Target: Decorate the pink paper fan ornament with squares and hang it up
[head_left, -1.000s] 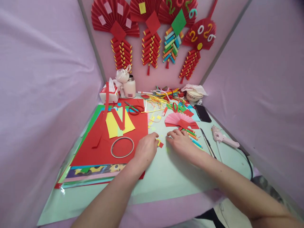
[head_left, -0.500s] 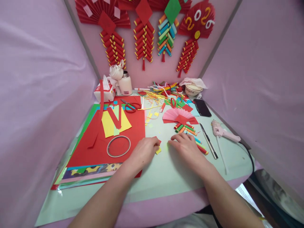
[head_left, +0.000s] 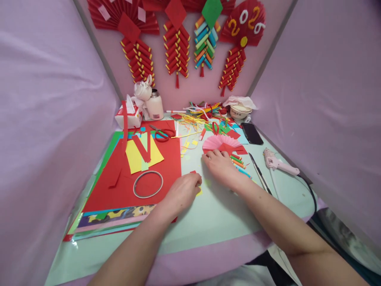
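Note:
My left hand (head_left: 185, 191) rests on the table with curled fingers closed on a small piece of red paper (head_left: 193, 172). A bit of yellow paper (head_left: 199, 192) shows just below those fingertips; the hand hides most of both. To the right, my right hand (head_left: 220, 167) lies palm down with its fingers stretched forward. Its fingertips reach the lower left edge of a pink folded paper fan (head_left: 219, 141), which has a red paper piece at its base. Coloured paper rolls (head_left: 237, 160) hang below the fan, partly covered by that hand.
Red card sheets (head_left: 104, 186) lie left with a silver ring (head_left: 148, 184), yellow paper (head_left: 131, 157) and scissors (head_left: 162, 134). At right are a craft knife (head_left: 260, 172), a glue gun (head_left: 279, 163) and a phone (head_left: 251, 133). A bottle (head_left: 155, 106) and tissue box (head_left: 129, 118) stand behind.
My right hand has moved forward and left, from beside the paper rolls to the fan's lower left edge. My left hand has stayed nearly in place. The view has shifted slightly.

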### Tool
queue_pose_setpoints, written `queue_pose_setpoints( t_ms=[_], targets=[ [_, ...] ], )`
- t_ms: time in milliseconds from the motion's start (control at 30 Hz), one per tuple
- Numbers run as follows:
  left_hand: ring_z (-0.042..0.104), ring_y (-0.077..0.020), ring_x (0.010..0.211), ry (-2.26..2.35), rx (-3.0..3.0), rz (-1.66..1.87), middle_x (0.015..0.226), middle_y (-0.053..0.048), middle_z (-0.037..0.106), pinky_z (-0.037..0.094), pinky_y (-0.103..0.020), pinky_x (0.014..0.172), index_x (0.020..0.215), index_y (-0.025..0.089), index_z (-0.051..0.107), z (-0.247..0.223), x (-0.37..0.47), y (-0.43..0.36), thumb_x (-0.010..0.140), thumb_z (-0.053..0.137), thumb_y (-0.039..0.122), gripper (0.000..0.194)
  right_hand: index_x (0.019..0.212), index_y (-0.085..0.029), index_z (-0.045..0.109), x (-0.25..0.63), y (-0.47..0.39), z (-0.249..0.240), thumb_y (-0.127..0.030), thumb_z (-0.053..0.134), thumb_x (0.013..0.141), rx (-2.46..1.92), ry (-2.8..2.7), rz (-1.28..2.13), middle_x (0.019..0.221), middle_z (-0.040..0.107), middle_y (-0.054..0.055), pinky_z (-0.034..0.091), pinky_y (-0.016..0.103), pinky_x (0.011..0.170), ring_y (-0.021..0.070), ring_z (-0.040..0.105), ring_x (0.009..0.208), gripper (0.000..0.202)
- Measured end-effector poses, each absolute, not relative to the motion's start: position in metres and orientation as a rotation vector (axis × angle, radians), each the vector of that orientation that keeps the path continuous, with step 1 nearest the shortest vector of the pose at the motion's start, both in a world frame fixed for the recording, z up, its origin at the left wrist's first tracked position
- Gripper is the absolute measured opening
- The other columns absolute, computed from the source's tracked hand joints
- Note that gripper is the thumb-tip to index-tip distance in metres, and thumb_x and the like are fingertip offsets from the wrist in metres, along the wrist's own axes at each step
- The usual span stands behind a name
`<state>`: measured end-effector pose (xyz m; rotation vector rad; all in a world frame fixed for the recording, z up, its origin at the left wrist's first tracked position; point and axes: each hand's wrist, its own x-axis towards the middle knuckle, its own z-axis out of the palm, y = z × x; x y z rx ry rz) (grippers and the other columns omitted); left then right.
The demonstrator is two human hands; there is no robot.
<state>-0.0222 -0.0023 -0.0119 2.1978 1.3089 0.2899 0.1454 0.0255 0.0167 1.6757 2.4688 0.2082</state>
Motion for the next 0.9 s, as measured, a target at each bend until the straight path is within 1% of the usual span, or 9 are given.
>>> queue_pose_setpoints(
  t_ms=[67,200,267,400,500,633,733,833,900],
  targets=[
    [0.054,-0.0164,0.070,1.316,2.167,0.321,0.079,-0.002,0.062,0.031,-0.026,0.057,0.082,0.020,0.056,-0.013,-0.022,-0.002,0.076,0.048,0.012,0.013,0.128,-0.016,0.054,0.146,0.021,0.023,-0.008,0.039,0.091,1.715,2.489,0.213,0.121,0.057,0.016,0.033,0.039,0.081,0.0283,0.048,0.108,0.040],
    [0.055,-0.0171,0.073,1.323,2.159,0.365,0.080,-0.002,0.062,0.032,-0.026,0.059,0.084,0.020,0.055,-0.015,-0.023,-0.002,0.078,0.047,0.014,0.011,0.115,-0.022,0.064,0.156,-0.014,0.026,-0.009,0.043,0.090,1.611,2.549,0.058,0.118,0.060,0.010,0.034,0.036,0.081,0.0262,0.048,0.108,0.034],
    [0.055,-0.0169,0.071,1.321,2.176,0.385,0.079,-0.002,0.062,0.032,-0.026,0.058,0.082,0.020,0.054,-0.016,-0.023,-0.002,0.079,0.046,0.013,0.011,0.114,-0.024,0.064,0.161,-0.032,0.021,-0.009,0.046,0.090,1.564,2.564,-0.029,0.117,0.061,0.008,0.035,0.035,0.080,0.0253,0.048,0.108,0.034],
    [0.054,-0.0167,0.072,1.297,2.219,0.407,0.081,-0.002,0.062,0.033,-0.026,0.058,0.084,0.020,0.054,-0.016,-0.024,-0.004,0.079,0.043,0.010,0.016,0.119,-0.024,0.061,0.166,-0.052,0.011,-0.010,0.048,0.090,1.543,2.596,-0.081,0.120,0.060,0.008,0.038,0.036,0.081,0.0252,0.047,0.109,0.034],
    [0.056,-0.0166,0.075,1.237,2.232,0.386,0.087,-0.003,0.064,0.036,-0.026,0.061,0.089,0.020,0.056,-0.014,-0.024,-0.005,0.077,0.043,0.008,0.021,0.116,-0.025,0.063,0.169,-0.053,0.010,-0.009,0.049,0.090,1.516,2.637,-0.092,0.122,0.059,0.007,0.038,0.036,0.082,0.0247,0.047,0.110,0.033],
    [0.059,-0.0179,0.080,1.313,2.190,0.473,0.088,-0.003,0.065,0.042,-0.027,0.067,0.091,0.020,0.059,-0.007,-0.026,0.001,0.080,0.046,0.011,0.019,0.116,-0.023,0.064,0.172,-0.043,0.013,-0.010,0.048,0.091,1.600,2.705,-0.014,0.122,0.059,0.007,0.038,0.035,0.082,0.0242,0.047,0.111,0.033],
    [0.060,-0.0205,0.088,1.533,2.152,0.631,0.093,-0.005,0.066,0.045,-0.031,0.076,0.092,0.019,0.061,-0.002,-0.030,0.007,0.084,0.046,0.014,0.018,0.114,-0.022,0.065,0.162,-0.029,0.013,-0.015,0.047,0.093,1.712,2.690,0.009,0.113,0.063,0.008,0.037,0.034,0.081,0.0232,0.050,0.106,0.029],
    [0.058,-0.0224,0.096,1.654,2.131,0.696,0.099,-0.007,0.065,0.045,-0.035,0.085,0.096,0.017,0.062,0.000,-0.033,0.011,0.084,0.047,0.012,0.019,0.104,-0.018,0.068,0.143,-0.016,0.008,-0.023,0.049,0.094,1.818,2.602,-0.010,0.098,0.066,0.009,0.037,0.033,0.081,0.0226,0.055,0.095,0.023],
    [0.057,-0.0234,0.097,1.685,2.144,0.672,0.098,-0.008,0.065,0.045,-0.036,0.086,0.098,0.015,0.063,-0.001,-0.034,0.012,0.084,0.048,0.012,0.020,0.097,-0.016,0.069,0.130,-0.011,0.003,-0.029,0.052,0.092,1.882,2.547,-0.005,0.095,0.065,0.010,0.038,0.033,0.080,0.0233,0.055,0.093,0.021]
  ],
)
